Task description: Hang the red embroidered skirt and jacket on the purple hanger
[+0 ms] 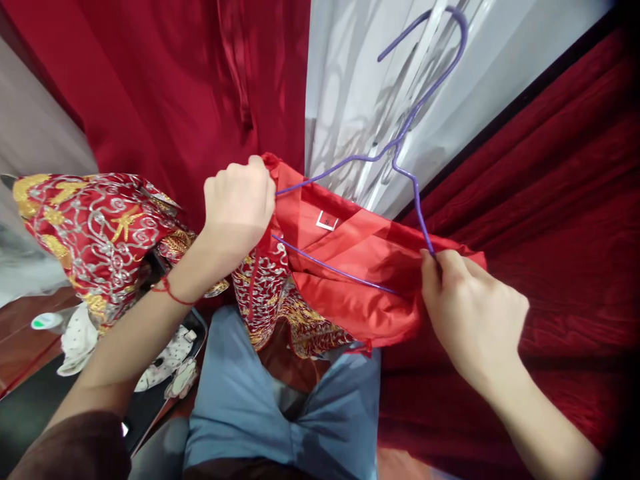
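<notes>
Stretched between my hands is a red embroidered garment (350,247), its wide opening like a skirt's waist. The smooth red lining and a small label face me; gold and silver embroidery shows below. A purple wire hanger (345,163) has its lower part inside the opening and its hook standing up to the right. My left hand (240,200) is closed round the garment's left edge, at the hanger's left end. My right hand (470,307) pinches the right edge together with the hanger's right arm. The fingertips of both hands are partly hidden.
Left of me lies another gold-and-silver embroidered red cloth (105,233). Below it are a white dotted cloth (80,340), a white-lidded container (47,321) and a dark case (35,407). Red curtains (550,267) hang on the right, white drapery (350,87) behind the hanger.
</notes>
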{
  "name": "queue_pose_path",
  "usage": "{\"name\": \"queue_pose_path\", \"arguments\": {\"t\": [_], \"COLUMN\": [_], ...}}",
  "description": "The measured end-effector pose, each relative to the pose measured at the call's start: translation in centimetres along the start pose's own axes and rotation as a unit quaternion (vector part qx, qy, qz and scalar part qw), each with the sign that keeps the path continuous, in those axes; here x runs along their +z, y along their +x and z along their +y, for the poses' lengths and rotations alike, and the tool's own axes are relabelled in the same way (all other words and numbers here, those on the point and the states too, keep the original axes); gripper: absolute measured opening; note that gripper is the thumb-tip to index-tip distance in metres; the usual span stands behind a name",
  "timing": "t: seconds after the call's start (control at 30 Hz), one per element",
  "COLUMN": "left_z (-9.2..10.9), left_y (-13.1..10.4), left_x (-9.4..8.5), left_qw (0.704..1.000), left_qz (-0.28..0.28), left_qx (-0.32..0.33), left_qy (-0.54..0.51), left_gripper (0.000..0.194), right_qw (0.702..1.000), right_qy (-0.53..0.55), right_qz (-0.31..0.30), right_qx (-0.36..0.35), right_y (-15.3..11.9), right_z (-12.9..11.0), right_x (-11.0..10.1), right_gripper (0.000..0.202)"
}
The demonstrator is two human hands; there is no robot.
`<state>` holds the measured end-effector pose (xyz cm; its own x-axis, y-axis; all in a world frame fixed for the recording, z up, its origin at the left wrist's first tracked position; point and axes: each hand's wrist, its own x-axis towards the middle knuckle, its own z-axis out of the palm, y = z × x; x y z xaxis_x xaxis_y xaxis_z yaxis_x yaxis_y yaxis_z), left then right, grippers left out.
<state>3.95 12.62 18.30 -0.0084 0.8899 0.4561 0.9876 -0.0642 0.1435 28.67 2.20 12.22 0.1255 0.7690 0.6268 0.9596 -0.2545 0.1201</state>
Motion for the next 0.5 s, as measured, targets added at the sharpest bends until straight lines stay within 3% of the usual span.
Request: {"name": "queue_pose_path", "arguments": {"t": [0.17,0.33,0.4,0.5], "left_z": [0.4,-3.7,-5.5,-7.4], "left_y": [-0.9,0.2,1.5,3.4], "left_x": [0.7,2.9,4.3,6.8], "left_qw": [0.971,0.901,0.887,0.873], "left_qz": [0.062,0.235,0.219,0.089], "left_qx": [0.051,0.096,0.142,0.213], "left_qy": [-0.224,-0.351,-0.381,-0.429], "left_gripper": [0.038,0.033,0.033,0.039], "right_qw": [0.999,0.975,0.945,0.919], "right_qy": [0.008,0.205,0.313,0.380], "right_qz": [0.030,0.085,0.095,0.100], "right_qx": [0.008,-0.006,0.005,-0.016], "right_y": [0.3,0.4,0.5,0.7], "right_z": [1.4,4.0,4.9,6.0], "right_x": [-0.3,1.3,2.4,3.9], "right_gripper": [0.042,0.022,0.019,0.023]}}
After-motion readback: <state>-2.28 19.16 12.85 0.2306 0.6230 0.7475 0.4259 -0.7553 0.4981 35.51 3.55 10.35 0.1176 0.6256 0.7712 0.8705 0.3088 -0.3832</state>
